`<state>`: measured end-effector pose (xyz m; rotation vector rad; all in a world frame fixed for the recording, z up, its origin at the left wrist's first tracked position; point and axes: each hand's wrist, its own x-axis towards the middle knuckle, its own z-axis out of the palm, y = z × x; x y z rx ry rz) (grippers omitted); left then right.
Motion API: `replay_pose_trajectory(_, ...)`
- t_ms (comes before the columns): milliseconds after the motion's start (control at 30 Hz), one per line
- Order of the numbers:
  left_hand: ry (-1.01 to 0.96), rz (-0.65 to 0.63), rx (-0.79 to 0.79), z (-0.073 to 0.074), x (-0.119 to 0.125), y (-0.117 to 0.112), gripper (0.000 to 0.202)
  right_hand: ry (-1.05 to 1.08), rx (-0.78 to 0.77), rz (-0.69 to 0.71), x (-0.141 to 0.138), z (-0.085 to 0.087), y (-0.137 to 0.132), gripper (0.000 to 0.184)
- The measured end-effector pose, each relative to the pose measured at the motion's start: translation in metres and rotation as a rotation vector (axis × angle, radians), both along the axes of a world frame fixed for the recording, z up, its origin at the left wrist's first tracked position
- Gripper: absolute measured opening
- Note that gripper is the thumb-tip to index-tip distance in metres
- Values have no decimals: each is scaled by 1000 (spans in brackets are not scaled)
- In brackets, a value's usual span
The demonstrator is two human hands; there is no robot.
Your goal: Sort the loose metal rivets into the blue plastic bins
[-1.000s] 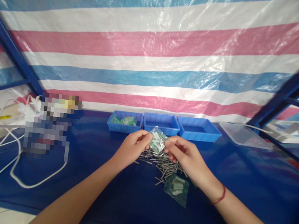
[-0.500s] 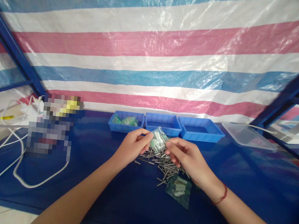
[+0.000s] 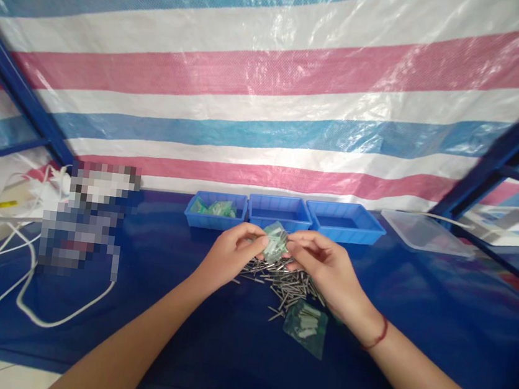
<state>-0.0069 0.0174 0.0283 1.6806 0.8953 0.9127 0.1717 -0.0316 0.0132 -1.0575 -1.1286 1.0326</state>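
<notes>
Between both hands is a small clear plastic bag [image 3: 275, 244] with pale pieces inside, held up over the pile of metal screws or nails. My left hand [image 3: 233, 251] pinches its left side with thumb and fingers. On its right side, my right hand [image 3: 326, 267] grips the edge the same way. Beneath them the loose metal fasteners [image 3: 293, 286] lie scattered on the blue table; I cannot tell their exact kind. A second plastic bag [image 3: 305, 328], holding pale plug-like pieces, lies flat just in front of the pile, below my right hand.
Three blue trays [image 3: 277, 208] stand in a row at the back; the left one has green-tinted bags in it. A translucent lid [image 3: 426, 233] lies to their right. White cables [image 3: 57, 324] loop across the left side of the blue table [image 3: 204, 350]. A striped tarp [image 3: 250, 112] hangs behind.
The bag in my hands has tilted and looks more folded, with my right fingers shifted along its edge. The whole view has moved slightly.
</notes>
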Motion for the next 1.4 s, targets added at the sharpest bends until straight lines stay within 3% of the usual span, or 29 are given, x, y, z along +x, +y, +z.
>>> replay_pose_trajectory(167, -35, -23, -41, -8, 1, 2, 37, -76, 68, -16, 1, -3, 1, 29)
replay_pose_trajectory(367, 57, -71, 33, -8, -3, 4, 24, -158, 118, -41, -2, 3, -5, 30)
replay_pose_trajectory(533, 105, -101, 96, -7, -8, 13, 24, -205, 108, 53, 0, 3, -5, 30)
replay_pose_trajectory(600, 104, 19, 179, -7, -14, 24, 24, -204, 92, 79, 2, 3, -5, 30)
replay_pose_trajectory(767, 89, 577, 394, -3, -48, 65, 31, -233, 105, 62, 2, 4, -6, 27)
replay_pose_trajectory(833, 230, 702, 460, -3, -63, 78, 39, -257, 110, 61, 1, 3, -7, 27)
replay_pose_trajectory(900, 496, 742, 485, -5, -73, 87, 36, -309, 125, 44, 1, 3, -6, 25)
replay_pose_trajectory(967, 680, 744, 495, -9, -77, 90, 27, -423, 164, -10, 2, 4, -6, 17)
replay_pose_trajectory(1067, 762, 752, 549, -13, -74, 88, 29, -681, 237, -34, 9, 12, -8, 6)
replay_pose_trajectory(1233, 792, 728, 738, -7, -58, 68, 30, -1158, 123, 415, 25, 30, -26, 22)
replay_pose_trajectory(1333, 718, 601, 822, -5, -40, 46, 25, -1410, 15, 361, 26, 29, -40, 35)
replay_pose_trajectory(1400, 661, 428, 868, -9, -24, 28, 23, -1505, -33, 316, 23, 25, -46, 39)
